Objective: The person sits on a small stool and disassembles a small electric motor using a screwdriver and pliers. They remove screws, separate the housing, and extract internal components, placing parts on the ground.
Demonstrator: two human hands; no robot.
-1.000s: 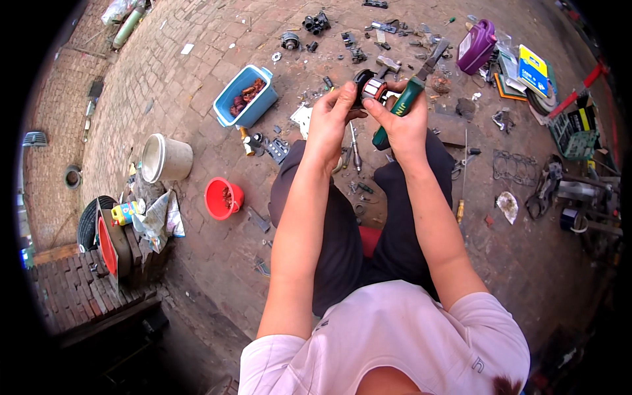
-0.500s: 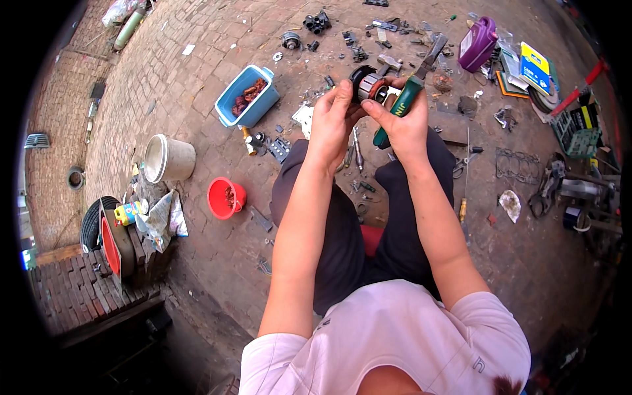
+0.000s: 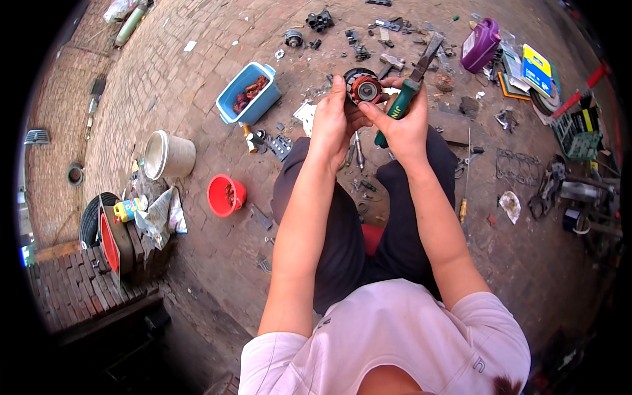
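Above my knees, my left hand [image 3: 333, 118] is closed round a round motor part [image 3: 364, 87] with reddish-copper windings, a dark outer ring and a round hub in its middle. The windings' end faces me. My right hand [image 3: 407, 125] is wrapped round the green handle of a hand tool [image 3: 399, 105], whose long grey metal end points up and away to the right; I cannot tell whether it is snips or a blade. The right thumb reaches to the motor part's edge. My left fingers behind the part are partly hidden.
A blue tub [image 3: 264, 104] and a red bucket [image 3: 217, 199] hold copper-coloured scraps. A white bucket [image 3: 180, 158] stands at left. Beyond my hands lie a hammer [image 3: 391, 62] and scattered metal parts. At right are a purple jug [image 3: 479, 47] and a green crate [image 3: 579, 141].
The motor part has been turned so that its end now faces me, where its side showed before. The green-handled tool has shifted slightly and stands a little steeper.
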